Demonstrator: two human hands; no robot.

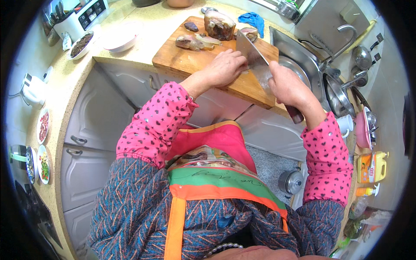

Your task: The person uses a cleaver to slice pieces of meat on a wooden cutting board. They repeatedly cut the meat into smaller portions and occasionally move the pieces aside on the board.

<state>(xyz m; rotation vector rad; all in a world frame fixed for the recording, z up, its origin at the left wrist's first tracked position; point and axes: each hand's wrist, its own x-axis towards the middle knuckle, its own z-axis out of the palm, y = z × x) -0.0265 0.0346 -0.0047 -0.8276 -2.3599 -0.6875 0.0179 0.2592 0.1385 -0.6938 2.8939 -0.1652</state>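
A wooden cutting board (169,53) lies on the counter by the sink. My right hand (287,83) grips the dark handle of a cleaver (252,53), its broad blade tilted over the board's right part. My left hand (227,67) rests on the board with fingers curled, close to the blade; what lies under the fingers is mostly hidden. Behind it sit a large chunk of cured meat (219,26), several cut pieces of meat (194,43) and a small dark piece (191,26). Another meat piece (249,32) is partly covered by the blade.
Right of the board is a steel sink (275,36) with a faucet (344,45). A blue cloth (253,21) lies behind the board. On the left counter stand a white bowl (120,47) and a dish of dark crumbly food (81,45). A lidded pot (291,182) is on the floor.
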